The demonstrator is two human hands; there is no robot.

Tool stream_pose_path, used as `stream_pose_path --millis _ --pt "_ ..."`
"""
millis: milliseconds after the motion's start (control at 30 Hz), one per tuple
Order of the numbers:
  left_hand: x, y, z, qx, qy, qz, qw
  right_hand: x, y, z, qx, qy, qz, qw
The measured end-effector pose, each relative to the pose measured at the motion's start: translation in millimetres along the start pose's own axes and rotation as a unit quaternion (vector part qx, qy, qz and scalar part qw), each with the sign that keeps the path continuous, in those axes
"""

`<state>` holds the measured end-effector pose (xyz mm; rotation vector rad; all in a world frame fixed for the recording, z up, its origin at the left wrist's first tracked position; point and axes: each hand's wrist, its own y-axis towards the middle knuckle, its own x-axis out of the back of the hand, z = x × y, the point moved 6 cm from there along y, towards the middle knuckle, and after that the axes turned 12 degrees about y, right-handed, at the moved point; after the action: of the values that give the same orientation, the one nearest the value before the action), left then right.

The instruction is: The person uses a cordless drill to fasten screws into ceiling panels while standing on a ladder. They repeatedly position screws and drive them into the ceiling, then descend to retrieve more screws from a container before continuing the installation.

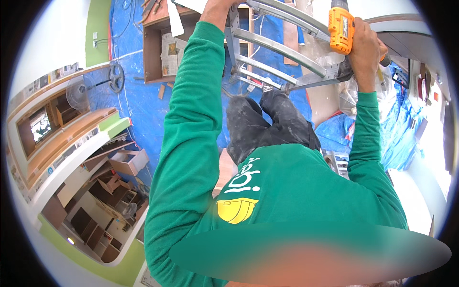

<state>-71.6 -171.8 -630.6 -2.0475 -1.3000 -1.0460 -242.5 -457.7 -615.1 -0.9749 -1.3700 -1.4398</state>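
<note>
Drill (341, 29) in orange sits up at the top of the picture, in the right hand (366, 50). The grip of that hand is wrapped tight round the drill's handle, and the drill's front end is hidden by the hand. It is held up by a curved pale edge (406, 31) near the top right.

The left hand (217, 9) is raised high too, by the top of a metal ladder (277, 52). Its fingers run out of the picture, so I cannot tell if they are closed on anything.

I think the step now is drilling or screwing into something up high, while standing on the ladder. The next move would need the drill kept steady and straight, and the feet kept firm on the rung.

The person's green sleeves (191, 119) and dark trousers (267, 122) fill the middle. Far below is a blue sheet (138, 103) spread on the floor. Brown wooden boxes (158, 52) lie on it, and a standing fan (79, 93) is off to the left. More blue sheet (397, 134) is bunched on the right.

The ladder rails are close to both arms and could get in the way. It is a long way down, so a slip or a dropped drill would be bad.
</note>
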Motion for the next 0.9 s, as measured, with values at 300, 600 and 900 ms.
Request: stream_pose_path --millis 300,600,900 --pt "9 7 -11 0.042 -0.069 0.027 0.996 11 7 1 -0.018 0.016 0.039 0.999" --pt "-5 -6 13 -0.043 -0.182 0.063 0.98 16 14 6 -0.039 0.04 0.039 0.998" --pt "2 -12 7 0.041 -0.177 0.047 0.982 15 19 3 -0.064 0.009 0.069 0.995"
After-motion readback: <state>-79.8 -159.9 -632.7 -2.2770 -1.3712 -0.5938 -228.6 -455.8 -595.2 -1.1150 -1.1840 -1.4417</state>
